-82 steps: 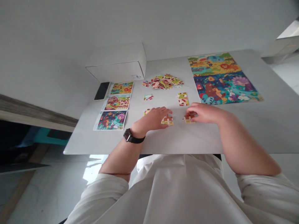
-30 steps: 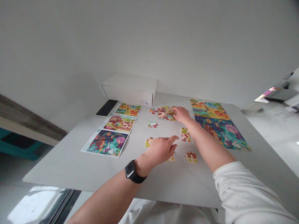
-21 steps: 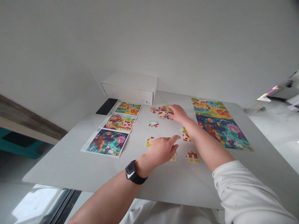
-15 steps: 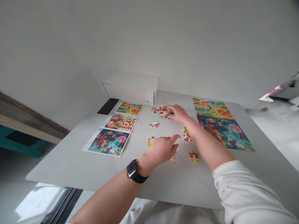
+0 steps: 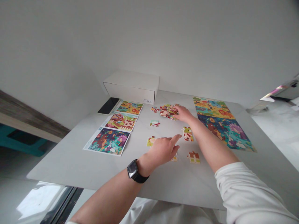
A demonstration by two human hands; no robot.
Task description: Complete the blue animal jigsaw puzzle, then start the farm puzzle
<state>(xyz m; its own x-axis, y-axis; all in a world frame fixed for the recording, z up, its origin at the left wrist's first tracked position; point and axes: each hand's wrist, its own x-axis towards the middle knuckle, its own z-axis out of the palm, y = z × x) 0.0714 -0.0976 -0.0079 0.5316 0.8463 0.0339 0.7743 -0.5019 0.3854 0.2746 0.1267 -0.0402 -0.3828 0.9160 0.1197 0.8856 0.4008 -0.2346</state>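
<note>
your right hand (image 5: 184, 114) curls on the heap of colourful cardboard jigsaw pieces (image 5: 165, 111) near the white desk's (image 5: 70, 165) far edge, grip unclear; your left hand (image 5: 162, 151) hangs open, empty; a large assembled jigsaw (image 5: 221, 123) lies done, the heap still unplaced

Surface: we see a pale grey tabletop (image 5: 70, 165), its far edge at our 12 o'clock.
Box: a white cardboard box (image 5: 132, 87) sits at 11 o'clock on the far edge.
Phone: a black smartphone (image 5: 108, 105) lies flat at 10 o'clock.
Sheets: three printed picture sheets (image 5: 121, 122) form a touching column at 10 o'clock.
Heap: we find a heap of jigsaw pieces (image 5: 166, 111) at 12 o'clock.
Loose: five separate jigsaw pieces (image 5: 188, 133) lie apart around the centre.
Puzzle: a large assembled jigsaw puzzle (image 5: 224, 124) lies flat at 2 o'clock.
</note>
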